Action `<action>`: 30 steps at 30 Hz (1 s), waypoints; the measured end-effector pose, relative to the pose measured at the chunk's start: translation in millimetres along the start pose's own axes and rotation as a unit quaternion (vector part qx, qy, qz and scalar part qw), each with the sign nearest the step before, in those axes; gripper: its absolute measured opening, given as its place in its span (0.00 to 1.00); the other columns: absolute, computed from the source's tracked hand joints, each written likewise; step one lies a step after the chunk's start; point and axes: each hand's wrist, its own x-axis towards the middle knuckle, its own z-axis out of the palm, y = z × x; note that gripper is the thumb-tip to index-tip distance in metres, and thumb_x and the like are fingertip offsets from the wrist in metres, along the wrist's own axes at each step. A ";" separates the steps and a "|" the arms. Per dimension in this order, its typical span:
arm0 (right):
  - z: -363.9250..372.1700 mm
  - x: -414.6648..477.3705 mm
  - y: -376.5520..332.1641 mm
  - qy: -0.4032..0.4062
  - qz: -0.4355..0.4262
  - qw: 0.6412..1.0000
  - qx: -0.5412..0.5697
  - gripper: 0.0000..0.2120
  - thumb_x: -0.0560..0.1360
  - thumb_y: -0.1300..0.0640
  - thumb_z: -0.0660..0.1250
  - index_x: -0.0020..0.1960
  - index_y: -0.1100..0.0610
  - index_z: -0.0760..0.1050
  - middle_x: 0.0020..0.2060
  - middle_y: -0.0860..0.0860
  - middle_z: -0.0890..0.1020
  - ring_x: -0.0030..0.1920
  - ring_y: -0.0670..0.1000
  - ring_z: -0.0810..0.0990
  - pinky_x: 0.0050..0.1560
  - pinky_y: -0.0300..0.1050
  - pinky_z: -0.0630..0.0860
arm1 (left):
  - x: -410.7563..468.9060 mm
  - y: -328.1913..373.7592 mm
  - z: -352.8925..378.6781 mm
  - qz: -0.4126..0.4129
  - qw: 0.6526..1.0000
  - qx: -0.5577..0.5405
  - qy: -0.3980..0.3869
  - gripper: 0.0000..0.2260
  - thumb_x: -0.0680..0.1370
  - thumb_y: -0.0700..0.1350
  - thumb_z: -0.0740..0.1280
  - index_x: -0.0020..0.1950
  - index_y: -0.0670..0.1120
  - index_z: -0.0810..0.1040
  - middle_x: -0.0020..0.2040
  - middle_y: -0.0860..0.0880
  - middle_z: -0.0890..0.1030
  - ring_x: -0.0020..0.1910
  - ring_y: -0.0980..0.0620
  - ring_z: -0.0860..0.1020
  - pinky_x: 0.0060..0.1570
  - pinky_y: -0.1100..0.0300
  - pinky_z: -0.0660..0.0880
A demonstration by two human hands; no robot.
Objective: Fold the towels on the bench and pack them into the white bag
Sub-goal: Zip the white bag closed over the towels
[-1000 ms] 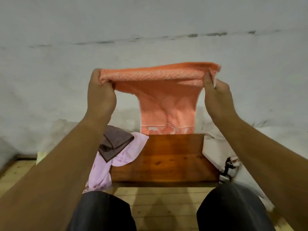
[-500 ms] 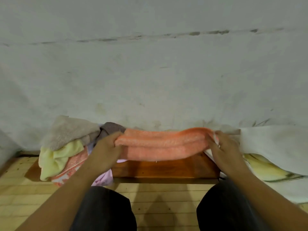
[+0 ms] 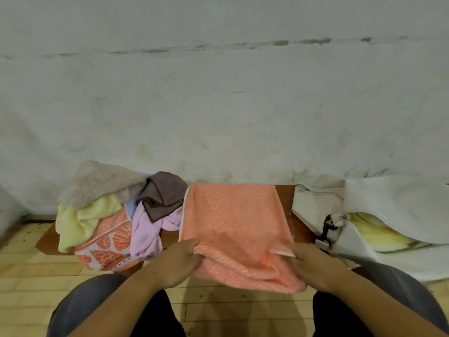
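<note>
While the orange towel [image 3: 233, 215] is pinched mid-fold by the left grip [image 3: 179, 261] and right grip [image 3: 313, 266], the towel heap [image 3: 109, 215] left of it is judged unfolded and unpacked.

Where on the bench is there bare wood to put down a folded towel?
A narrow strip of bench shows between the orange towel and the white bag; a sliver between that towel and the pink towel. The left part is crowded with heaped towels.
</note>
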 end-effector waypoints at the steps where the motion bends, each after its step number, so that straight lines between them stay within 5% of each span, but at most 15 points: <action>1: 3.8 -1.7 5.4 -0.038 0.012 0.999 -0.026 0.13 0.84 0.45 0.56 0.58 0.34 0.78 0.53 0.36 0.84 0.53 0.38 0.82 0.60 0.43 0.78 | -1.0 -1.7 3.2 -0.018 1.000 0.000 -0.017 0.13 0.84 0.46 0.59 0.59 0.63 0.77 0.57 0.65 0.80 0.56 0.66 0.78 0.59 0.66 0.74; 5: 8.1 -15.6 7.4 -0.126 0.040 0.991 0.012 0.14 0.83 0.37 0.54 0.63 0.34 0.74 0.62 0.34 0.77 0.62 0.38 0.76 0.67 0.39 0.70 | -5.4 -6.1 15.4 -0.083 0.992 0.056 -0.082 0.13 0.83 0.53 0.58 0.66 0.59 0.75 0.65 0.57 0.78 0.62 0.56 0.76 0.66 0.57 0.71; 11: 9.9 -29.2 21.8 -0.180 0.104 0.978 0.023 0.19 0.82 0.38 0.57 0.67 0.43 0.75 0.63 0.42 0.79 0.60 0.42 0.78 0.57 0.32 0.71 | -8.1 -5.8 26.9 -0.160 0.976 0.021 -0.146 0.26 0.75 0.67 0.61 0.69 0.57 0.74 0.64 0.55 0.79 0.60 0.55 0.78 0.66 0.53 0.73; 16: 14.7 -26.8 28.0 -0.254 0.121 0.958 -0.050 0.26 0.76 0.26 0.56 0.66 0.39 0.75 0.61 0.38 0.78 0.58 0.41 0.77 0.64 0.39 0.70 | -3.3 -0.2 38.1 -0.211 0.950 -0.090 -0.214 0.10 0.79 0.56 0.67 0.59 0.58 0.75 0.57 0.56 0.81 0.56 0.55 0.79 0.60 0.58 0.75; 18: 10.7 -24.3 27.7 -0.259 0.121 0.955 -0.074 0.29 0.76 0.25 0.55 0.67 0.41 0.75 0.63 0.41 0.80 0.59 0.43 0.78 0.66 0.43 0.71 | -1.9 -0.4 33.9 -0.207 0.948 -0.110 -0.215 0.13 0.78 0.56 0.69 0.61 0.57 0.77 0.57 0.55 0.82 0.57 0.54 0.80 0.63 0.55 0.76; 21: -9.7 -17.7 22.9 -0.207 0.103 0.973 -0.022 0.18 0.79 0.33 0.60 0.59 0.40 0.81 0.55 0.42 0.84 0.54 0.42 0.82 0.60 0.40 0.76 | 4.3 0.2 11.1 -0.165 0.964 -0.100 -0.185 0.14 0.78 0.55 0.69 0.63 0.56 0.80 0.57 0.57 0.84 0.58 0.57 0.81 0.64 0.55 0.76; 23: -26.4 -8.0 20.1 -0.149 0.094 0.983 0.044 0.17 0.78 0.35 0.63 0.55 0.44 0.84 0.49 0.47 0.87 0.50 0.47 0.86 0.58 0.47 0.80 | 12.1 1.0 -9.2 -0.124 0.975 -0.103 -0.152 0.11 0.80 0.54 0.68 0.62 0.57 0.81 0.57 0.59 0.84 0.58 0.60 0.81 0.62 0.58 0.75; 25: -39.9 3.9 13.0 -0.064 0.072 0.991 0.095 0.18 0.79 0.36 0.62 0.53 0.47 0.84 0.47 0.52 0.87 0.49 0.54 0.87 0.56 0.56 0.81 | 25.6 4.2 -26.3 -0.068 0.993 -0.049 -0.078 0.08 0.83 0.53 0.64 0.58 0.61 0.81 0.55 0.67 0.82 0.57 0.68 0.78 0.59 0.71 0.71; 27: -44.9 19.0 6.3 0.054 0.055 0.989 0.123 0.17 0.81 0.37 0.59 0.53 0.44 0.84 0.44 0.48 0.88 0.46 0.51 0.87 0.46 0.54 0.82 | 45.4 4.9 -32.3 -0.021 0.999 -0.025 0.020 0.09 0.84 0.47 0.62 0.55 0.60 0.79 0.48 0.73 0.80 0.51 0.74 0.76 0.49 0.80 0.67; 30: -36.3 43.0 -6.2 0.091 0.016 0.989 0.114 0.15 0.81 0.36 0.57 0.60 0.37 0.79 0.50 0.39 0.84 0.47 0.41 0.84 0.47 0.42 0.80 | 75.0 1.2 -23.1 0.012 0.999 0.002 0.038 0.12 0.83 0.46 0.63 0.63 0.56 0.79 0.56 0.63 0.82 0.55 0.66 0.78 0.55 0.68 0.73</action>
